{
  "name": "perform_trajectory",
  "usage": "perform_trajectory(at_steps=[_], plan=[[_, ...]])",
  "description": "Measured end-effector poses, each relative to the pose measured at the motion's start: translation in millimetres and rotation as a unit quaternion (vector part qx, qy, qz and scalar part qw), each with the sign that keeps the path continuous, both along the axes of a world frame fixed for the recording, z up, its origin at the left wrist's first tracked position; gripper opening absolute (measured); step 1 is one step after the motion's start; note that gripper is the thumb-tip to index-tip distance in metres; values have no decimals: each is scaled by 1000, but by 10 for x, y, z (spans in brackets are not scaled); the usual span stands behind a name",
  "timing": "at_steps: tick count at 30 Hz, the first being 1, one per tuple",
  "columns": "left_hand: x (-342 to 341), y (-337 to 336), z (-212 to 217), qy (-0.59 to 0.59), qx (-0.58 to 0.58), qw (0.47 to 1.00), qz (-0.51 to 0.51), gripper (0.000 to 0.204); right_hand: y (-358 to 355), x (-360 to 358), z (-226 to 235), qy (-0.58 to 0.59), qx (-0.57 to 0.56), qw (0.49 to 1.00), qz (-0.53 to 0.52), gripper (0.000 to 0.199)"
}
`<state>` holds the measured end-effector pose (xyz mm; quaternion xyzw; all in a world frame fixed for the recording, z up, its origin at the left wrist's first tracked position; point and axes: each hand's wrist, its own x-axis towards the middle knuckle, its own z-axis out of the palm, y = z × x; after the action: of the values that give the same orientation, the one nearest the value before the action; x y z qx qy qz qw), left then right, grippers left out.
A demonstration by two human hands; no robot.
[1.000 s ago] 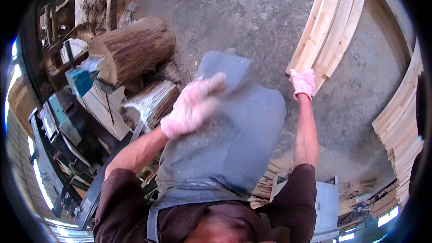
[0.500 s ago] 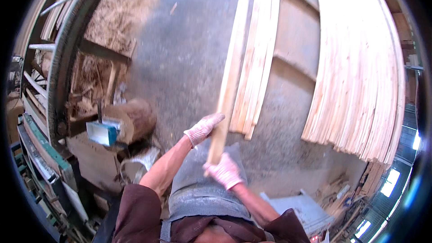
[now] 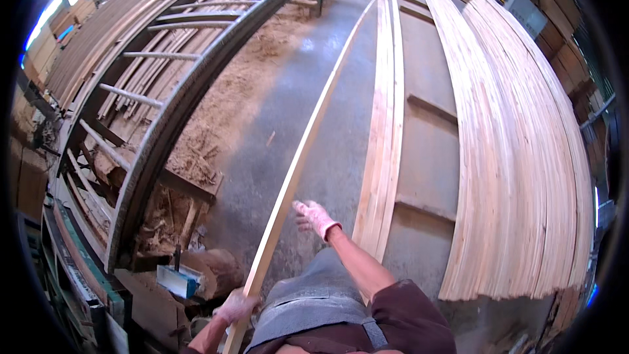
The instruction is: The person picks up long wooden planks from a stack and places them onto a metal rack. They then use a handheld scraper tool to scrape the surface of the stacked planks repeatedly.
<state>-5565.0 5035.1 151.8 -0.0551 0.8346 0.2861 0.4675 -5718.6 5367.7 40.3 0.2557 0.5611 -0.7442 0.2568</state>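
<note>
A long, thin wooden strip [image 3: 286, 198] runs from beside my waist far out ahead, slanting up to the right. My left hand [image 3: 237, 305], in a pale work glove, is closed round it near its near end at my left side. In a pinkish glove, my right hand [image 3: 317, 218] reaches forward just right of the strip. Its fingers are spread and hold nothing. Right of that hand lies a small row of similar wooden strips [image 3: 380, 157].
A wide stack of wooden strips [image 3: 511, 170] lies at right on dark crossbars [image 3: 427, 208]. At left stands a metal roller frame [image 3: 190, 101], with sawdust [image 3: 226, 108] on the floor beside it. A log [image 3: 219, 272] and a blue-and-white box [image 3: 177, 282] sit lower left.
My left hand has moved down and left with the strip, whose near end now lies at my left side. My right hand has let go of it and opened. The view has tilted upward.
</note>
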Motion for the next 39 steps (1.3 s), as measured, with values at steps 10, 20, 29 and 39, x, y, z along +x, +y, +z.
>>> perform_trajectory(at_steps=[10, 20, 29, 39], plan=[[373, -1169, -126, 53, -16, 996, 70, 63, -201, -2396, -874, -20, 140, 987, -74, 31], [-4078, 413, -215, 15, 162, 984, 71, 64, -1254, -2851, -229, -63, 18, 998, -3, 35], [-4585, 292, 548, 104, -176, 979, 28, 89, 858, -5999, -829, 71, -36, 967, -241, 67], [-4636, 453, 695, -160, -210, 959, 103, 85, 2217, -7269, -1690, -29, 7, 916, -401, 81]])
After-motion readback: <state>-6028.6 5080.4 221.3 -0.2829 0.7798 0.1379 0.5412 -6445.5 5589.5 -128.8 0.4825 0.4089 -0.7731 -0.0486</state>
